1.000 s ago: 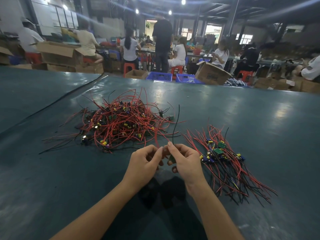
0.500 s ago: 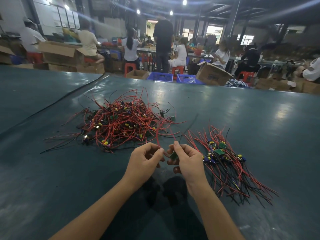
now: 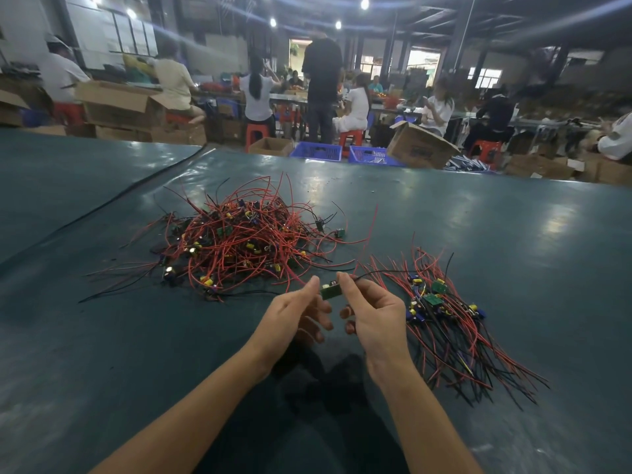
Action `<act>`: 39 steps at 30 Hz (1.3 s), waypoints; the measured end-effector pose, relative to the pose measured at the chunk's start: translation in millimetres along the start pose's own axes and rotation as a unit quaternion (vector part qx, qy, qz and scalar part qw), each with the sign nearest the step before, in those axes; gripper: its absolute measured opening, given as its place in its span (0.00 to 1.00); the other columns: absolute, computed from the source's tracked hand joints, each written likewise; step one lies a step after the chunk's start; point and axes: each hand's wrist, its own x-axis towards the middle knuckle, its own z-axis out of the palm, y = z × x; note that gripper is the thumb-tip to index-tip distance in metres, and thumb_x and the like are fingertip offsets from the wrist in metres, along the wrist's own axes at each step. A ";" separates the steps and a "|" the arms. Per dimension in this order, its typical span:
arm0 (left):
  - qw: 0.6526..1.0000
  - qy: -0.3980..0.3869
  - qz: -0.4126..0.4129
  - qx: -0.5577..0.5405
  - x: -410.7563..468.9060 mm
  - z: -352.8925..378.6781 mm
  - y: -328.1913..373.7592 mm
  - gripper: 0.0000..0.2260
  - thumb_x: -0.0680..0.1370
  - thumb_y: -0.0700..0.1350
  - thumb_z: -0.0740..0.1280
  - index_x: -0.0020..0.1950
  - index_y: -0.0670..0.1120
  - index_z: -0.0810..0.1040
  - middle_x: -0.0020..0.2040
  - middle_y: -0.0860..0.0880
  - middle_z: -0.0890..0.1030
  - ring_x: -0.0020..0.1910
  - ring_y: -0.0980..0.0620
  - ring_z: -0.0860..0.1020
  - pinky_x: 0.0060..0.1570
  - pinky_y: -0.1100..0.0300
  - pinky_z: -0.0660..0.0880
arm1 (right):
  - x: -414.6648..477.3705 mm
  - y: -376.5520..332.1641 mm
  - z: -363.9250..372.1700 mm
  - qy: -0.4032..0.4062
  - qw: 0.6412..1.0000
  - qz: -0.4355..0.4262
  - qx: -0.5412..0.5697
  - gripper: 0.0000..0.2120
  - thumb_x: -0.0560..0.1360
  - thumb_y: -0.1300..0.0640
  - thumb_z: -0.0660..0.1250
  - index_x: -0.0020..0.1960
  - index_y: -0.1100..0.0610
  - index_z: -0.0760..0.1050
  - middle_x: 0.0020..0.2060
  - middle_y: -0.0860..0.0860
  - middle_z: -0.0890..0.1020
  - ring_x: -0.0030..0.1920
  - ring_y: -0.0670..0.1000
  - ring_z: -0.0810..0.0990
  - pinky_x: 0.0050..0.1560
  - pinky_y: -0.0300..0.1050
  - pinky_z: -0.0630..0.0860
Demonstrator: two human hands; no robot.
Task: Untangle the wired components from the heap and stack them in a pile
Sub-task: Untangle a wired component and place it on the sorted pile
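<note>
Fingers of the right hand are pinched on a small green board, held above the table between heap and pile. The left hand thumb is laid at its other end, and its grip cannot be told. Bare surface is left nearer. Since earlier the board has been raised, and its black wire is trailed pileward.

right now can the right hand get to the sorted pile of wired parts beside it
Probably yes. The sorted pile lies just to the right of the right hand, with nothing standing between them. The hand is pinching a green board, though, so it would arrive carrying that.
</note>
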 end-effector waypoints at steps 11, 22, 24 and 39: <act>0.999 0.006 0.026 -0.038 -2.1 8.0 2.2 0.20 0.73 0.62 0.61 0.33 0.50 0.84 0.32 0.48 0.83 0.30 0.54 0.81 0.31 0.66 0.76 | -0.6 3.6 3.1 0.017 0.998 0.021 -0.049 0.09 0.74 0.50 0.72 0.36 0.49 0.84 0.35 0.51 0.85 0.38 0.51 0.83 0.45 0.54 0.81; 0.995 -0.032 0.043 -0.080 0.5 8.1 0.1 0.20 0.73 0.61 0.62 0.42 0.48 0.86 0.37 0.46 0.85 0.33 0.53 0.83 0.33 0.65 0.77 | -1.5 -2.3 3.3 -0.028 0.999 0.039 -0.008 0.08 0.68 0.48 0.73 0.36 0.52 0.86 0.37 0.57 0.86 0.40 0.57 0.85 0.48 0.54 0.82; 0.995 -0.027 0.059 -0.070 -0.1 7.2 0.0 0.19 0.75 0.59 0.62 0.41 0.49 0.86 0.36 0.46 0.84 0.33 0.53 0.83 0.33 0.65 0.77 | -1.4 -2.2 3.7 -0.028 0.999 0.042 0.005 0.08 0.68 0.50 0.74 0.37 0.54 0.86 0.38 0.60 0.86 0.41 0.59 0.85 0.50 0.56 0.82; 0.992 -0.019 0.121 0.027 2.4 2.6 -0.2 0.24 0.78 0.54 0.59 0.24 0.48 0.77 0.26 0.47 0.78 0.28 0.52 0.76 0.34 0.63 0.74 | 20.9 -4.3 -22.2 0.157 0.971 0.098 0.153 0.06 0.75 0.59 0.71 0.39 0.57 0.83 0.24 0.46 0.77 0.20 0.42 0.64 0.19 0.34 0.61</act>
